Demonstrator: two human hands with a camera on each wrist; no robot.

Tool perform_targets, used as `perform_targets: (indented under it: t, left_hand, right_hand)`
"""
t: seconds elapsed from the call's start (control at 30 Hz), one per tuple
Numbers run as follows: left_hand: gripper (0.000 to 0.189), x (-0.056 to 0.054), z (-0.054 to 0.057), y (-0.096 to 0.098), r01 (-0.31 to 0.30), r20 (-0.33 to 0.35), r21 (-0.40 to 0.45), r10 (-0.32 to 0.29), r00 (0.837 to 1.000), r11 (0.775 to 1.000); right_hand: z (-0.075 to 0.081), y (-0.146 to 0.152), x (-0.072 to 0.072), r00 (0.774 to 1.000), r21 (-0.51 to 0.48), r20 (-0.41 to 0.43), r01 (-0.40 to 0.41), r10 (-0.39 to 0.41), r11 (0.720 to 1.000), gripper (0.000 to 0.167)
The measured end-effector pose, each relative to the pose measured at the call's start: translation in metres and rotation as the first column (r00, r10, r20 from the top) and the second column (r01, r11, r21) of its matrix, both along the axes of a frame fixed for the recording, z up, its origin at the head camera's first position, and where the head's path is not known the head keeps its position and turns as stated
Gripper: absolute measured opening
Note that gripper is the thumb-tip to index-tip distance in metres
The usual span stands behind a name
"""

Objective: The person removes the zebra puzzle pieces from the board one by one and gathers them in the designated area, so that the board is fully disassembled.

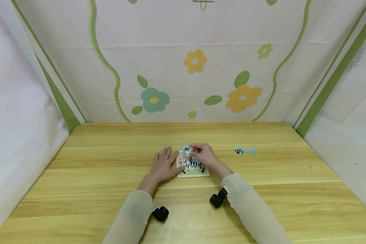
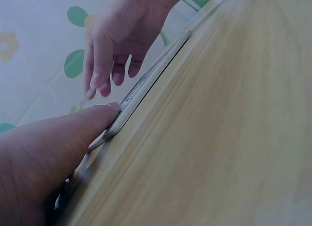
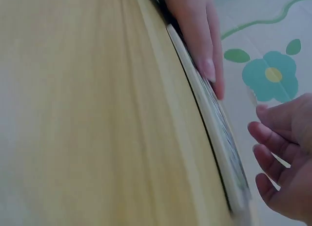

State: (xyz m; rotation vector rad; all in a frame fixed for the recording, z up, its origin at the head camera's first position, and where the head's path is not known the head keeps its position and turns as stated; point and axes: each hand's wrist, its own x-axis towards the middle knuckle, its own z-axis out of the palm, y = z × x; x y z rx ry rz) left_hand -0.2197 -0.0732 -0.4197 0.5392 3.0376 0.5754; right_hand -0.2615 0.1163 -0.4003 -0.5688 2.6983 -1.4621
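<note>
Left hand [image 2: 44, 158] flat steadying zebra puzzle [image 1: 192, 166], right hand [image 1: 205, 154] grip pinching piece [image 1: 188, 151], head view only.

Both hands are working close together, forearms angling inward from the bottom of the head view.

The left hand [image 1: 164, 165] is lying flat, palm down, fingers straight and slightly spread, thumb [image 2: 73, 133] stretching out toward the right hand. The right hand [image 1: 205, 155] is arching above the surface, wrist raised, fingers [image 2: 100, 65] curling downward with the tips bunching in a pinch. Both forearms are wearing pale sleeves [image 1: 250, 206], each carrying a small black camera mount [image 1: 218, 197] at the wrist.
</note>
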Motion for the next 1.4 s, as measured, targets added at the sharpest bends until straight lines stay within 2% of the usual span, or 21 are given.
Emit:
perform_targets:
  t: [0.47,0.77,0.97,1.4]
  left_hand:
    - [0.072,0.003,-0.001,0.000,-0.010,-0.001,0.014,0.010,1.000,1.000]
    - [0.073,0.003,-0.003,-0.001,-0.007,-0.001,0.012,0.007,1.000,1.000]
    - [0.072,0.002,-0.004,-0.002,-0.007,-0.011,0.012,0.008,1.000,1.000]
    - [0.072,0.002,-0.004,-0.001,-0.005,-0.005,0.024,0.005,1.000,1.000]
  right_hand:
    - [0.024,0.059,-0.008,0.998,0.084,-0.047,-0.033,0.037,0.996,0.029]
    - [0.033,0.093,-0.009,1.000,0.053,-0.026,-0.010,0.011,0.999,0.033]
    - [0.031,0.119,-0.010,1.000,0.063,0.000,0.022,-0.022,0.998,0.034]
    - [0.009,0.152,-0.018,0.993,0.071,0.098,0.056,-0.063,0.996,0.034]
